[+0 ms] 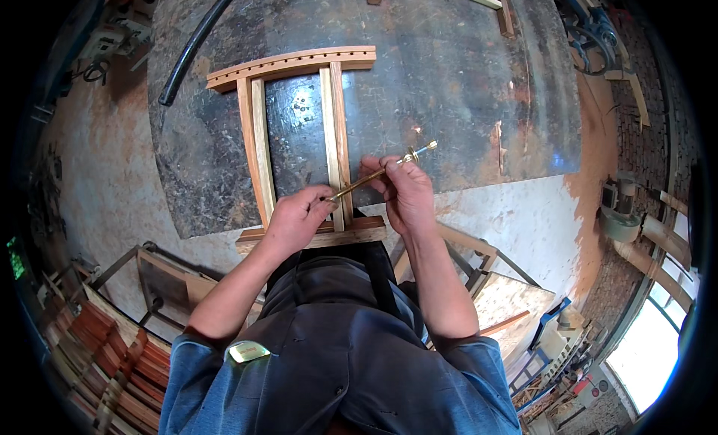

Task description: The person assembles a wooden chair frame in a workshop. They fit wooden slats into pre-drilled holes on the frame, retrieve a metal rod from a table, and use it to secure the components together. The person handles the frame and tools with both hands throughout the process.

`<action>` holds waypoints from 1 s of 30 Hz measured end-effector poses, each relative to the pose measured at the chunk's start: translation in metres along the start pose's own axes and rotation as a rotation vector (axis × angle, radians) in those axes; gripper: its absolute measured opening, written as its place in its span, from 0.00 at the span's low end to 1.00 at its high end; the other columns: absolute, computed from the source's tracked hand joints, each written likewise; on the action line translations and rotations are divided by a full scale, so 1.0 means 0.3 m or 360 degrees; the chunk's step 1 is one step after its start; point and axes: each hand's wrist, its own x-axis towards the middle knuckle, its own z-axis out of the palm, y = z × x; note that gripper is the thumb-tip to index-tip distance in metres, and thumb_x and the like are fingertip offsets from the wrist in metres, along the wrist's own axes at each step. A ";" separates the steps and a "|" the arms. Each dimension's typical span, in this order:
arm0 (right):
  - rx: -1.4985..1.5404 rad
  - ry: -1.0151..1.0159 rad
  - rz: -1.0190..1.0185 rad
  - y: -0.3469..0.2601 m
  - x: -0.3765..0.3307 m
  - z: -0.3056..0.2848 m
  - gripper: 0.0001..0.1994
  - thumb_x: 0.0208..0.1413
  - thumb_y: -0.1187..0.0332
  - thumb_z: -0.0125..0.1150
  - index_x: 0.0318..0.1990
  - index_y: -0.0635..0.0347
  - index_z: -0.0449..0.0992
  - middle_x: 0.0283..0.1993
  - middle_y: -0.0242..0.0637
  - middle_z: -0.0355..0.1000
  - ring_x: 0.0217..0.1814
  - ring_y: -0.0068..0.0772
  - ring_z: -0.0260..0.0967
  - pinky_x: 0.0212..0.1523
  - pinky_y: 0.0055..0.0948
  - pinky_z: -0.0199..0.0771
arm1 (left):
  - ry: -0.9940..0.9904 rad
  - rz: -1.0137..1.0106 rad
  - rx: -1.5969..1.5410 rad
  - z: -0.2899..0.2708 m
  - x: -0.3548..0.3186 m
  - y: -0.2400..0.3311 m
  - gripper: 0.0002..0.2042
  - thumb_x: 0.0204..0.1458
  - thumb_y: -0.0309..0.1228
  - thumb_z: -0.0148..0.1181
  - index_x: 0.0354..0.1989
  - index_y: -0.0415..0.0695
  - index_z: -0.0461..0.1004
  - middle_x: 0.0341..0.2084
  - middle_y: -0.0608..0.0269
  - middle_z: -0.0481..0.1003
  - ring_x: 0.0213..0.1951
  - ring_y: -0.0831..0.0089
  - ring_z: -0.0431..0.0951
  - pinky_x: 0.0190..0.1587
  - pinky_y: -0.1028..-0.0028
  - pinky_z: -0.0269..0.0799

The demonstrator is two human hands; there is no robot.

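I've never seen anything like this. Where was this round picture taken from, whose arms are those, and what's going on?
There is no robot here, just a person. A wide camera worn on the head looks down, so straight edges bend and the corners go black. The arms from below are the wearer's own.

The left hand and right hand both hold a thin gold-coloured rod, slanting up to the right. Its far end, past the right hand, carries metal fittings.

On the dark table lie a wooden frame, with a row of holes along its far rail, and a black tube.
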 end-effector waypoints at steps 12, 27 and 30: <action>0.0142 0.0040 0.0034 0.018 0.036 -0.032 0.08 0.63 0.71 0.52 0.43 0.66 0.72 0.43 0.48 0.76 0.44 0.37 0.76 0.47 0.35 0.78 | -0.0016 -0.0021 -0.0040 0.004 0.034 -0.014 0.08 0.57 0.30 0.59 0.39 0.38 0.76 0.24 0.61 0.75 0.28 0.77 0.73 0.34 0.75 0.70; 0.0390 0.0126 0.0010 0.018 0.037 0.000 0.10 0.63 0.68 0.53 0.42 0.68 0.74 0.44 0.50 0.76 0.45 0.43 0.76 0.47 0.38 0.79 | -0.0062 0.0001 -0.0052 -0.002 0.054 -0.027 0.10 0.58 0.31 0.57 0.39 0.36 0.77 0.24 0.56 0.76 0.26 0.72 0.75 0.32 0.73 0.71; 0.0112 0.0205 0.0060 0.032 0.043 -0.024 0.10 0.63 0.68 0.52 0.44 0.67 0.73 0.46 0.51 0.75 0.47 0.41 0.75 0.49 0.36 0.77 | -0.0004 0.0180 0.0012 0.008 0.054 -0.052 0.10 0.58 0.31 0.57 0.39 0.36 0.77 0.22 0.56 0.75 0.24 0.72 0.74 0.30 0.73 0.70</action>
